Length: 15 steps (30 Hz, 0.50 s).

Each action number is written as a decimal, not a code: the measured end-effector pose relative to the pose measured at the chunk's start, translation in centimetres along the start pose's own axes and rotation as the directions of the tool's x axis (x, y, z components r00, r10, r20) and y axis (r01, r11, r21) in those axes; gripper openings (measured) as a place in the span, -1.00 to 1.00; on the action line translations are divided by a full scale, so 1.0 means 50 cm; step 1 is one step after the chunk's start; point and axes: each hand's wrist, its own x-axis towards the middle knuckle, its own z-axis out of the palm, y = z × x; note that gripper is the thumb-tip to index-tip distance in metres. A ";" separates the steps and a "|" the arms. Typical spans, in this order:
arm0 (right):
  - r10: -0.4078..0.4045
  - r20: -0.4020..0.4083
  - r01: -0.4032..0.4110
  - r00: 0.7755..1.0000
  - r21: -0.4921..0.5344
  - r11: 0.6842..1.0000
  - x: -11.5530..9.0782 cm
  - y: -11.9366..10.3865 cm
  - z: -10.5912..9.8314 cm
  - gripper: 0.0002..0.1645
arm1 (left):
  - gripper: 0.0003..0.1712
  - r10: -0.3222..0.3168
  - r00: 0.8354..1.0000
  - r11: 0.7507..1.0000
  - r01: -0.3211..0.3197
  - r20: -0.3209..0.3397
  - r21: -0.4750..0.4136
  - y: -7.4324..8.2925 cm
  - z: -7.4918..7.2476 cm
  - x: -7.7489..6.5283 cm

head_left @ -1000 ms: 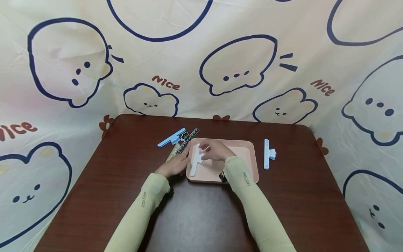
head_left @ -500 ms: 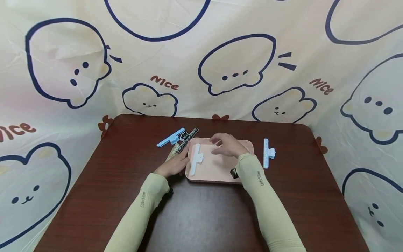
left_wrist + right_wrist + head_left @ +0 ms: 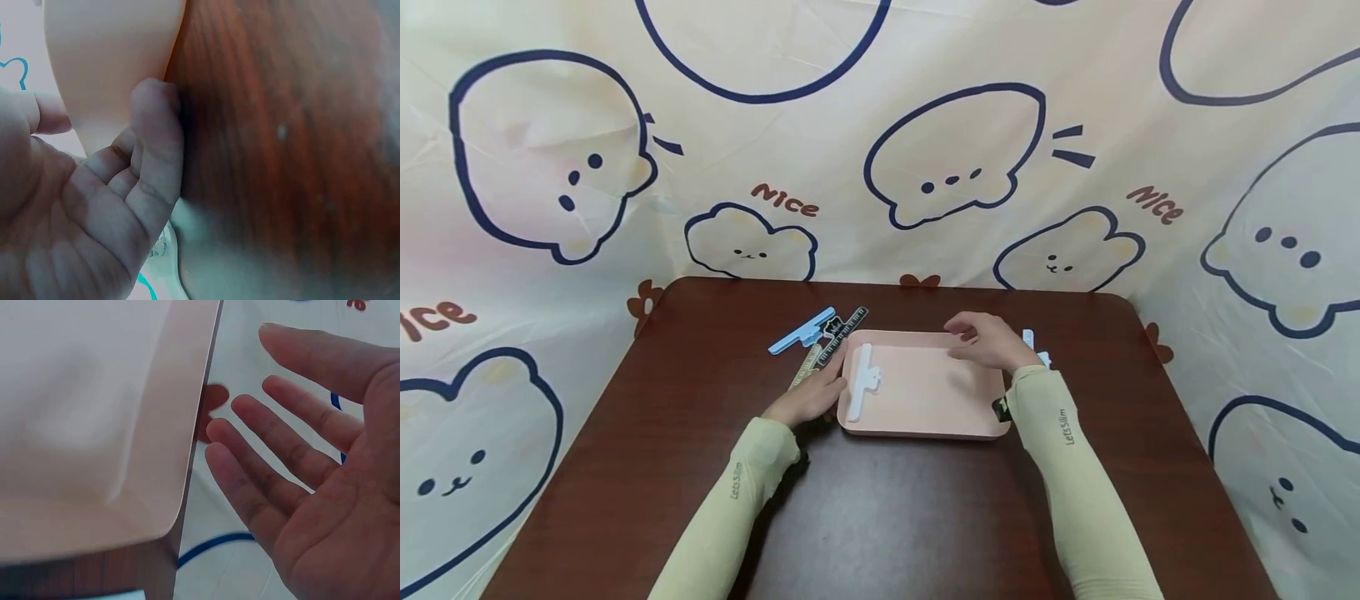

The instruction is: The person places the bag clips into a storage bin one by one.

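A shallow pink tray [image 3: 936, 392] lies on the dark wooden table. My left hand [image 3: 808, 395] holds its left edge, with the thumb [image 3: 50, 114] on one side of the wall and curled fingers [image 3: 156, 137] on the other. Inside the tray, along its left side, rests a white ruler clip [image 3: 862, 382]. Over the tray's back right part is my right hand [image 3: 991, 342], its fingers loosely spread and holding nothing. A light blue ruler clip [image 3: 1028, 337] lies right of the tray, largely hidden behind the right hand and wrist.
Left of the tray, a blue clip [image 3: 801, 332], a black ruler clip [image 3: 844, 335] and a beige ruler clip [image 3: 806, 367] lie close together, partly overlapping. A cartoon-printed cloth [image 3: 850, 167] hangs behind the table [image 3: 880, 508] and along its sides.
My right hand has left the white clip, which stays in the tray, and has moved right across to the tray's far right side. The left hand keeps its place at the left edge.
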 end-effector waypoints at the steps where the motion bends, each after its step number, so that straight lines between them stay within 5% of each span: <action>1: 0.000 -0.004 0.000 1.000 -0.007 1.000 -0.003 0.005 -0.005 -0.41 | -0.17 -0.002 1.000 1.000 0.002 -0.002 -0.001 0.000 0.000 -0.001; 15: 0.046 -0.076 -0.049 0.996 -0.039 0.998 -0.055 0.123 -0.058 -0.40 | -0.17 -0.003 1.000 1.000 0.003 0.000 -0.016 -0.001 0.000 -0.001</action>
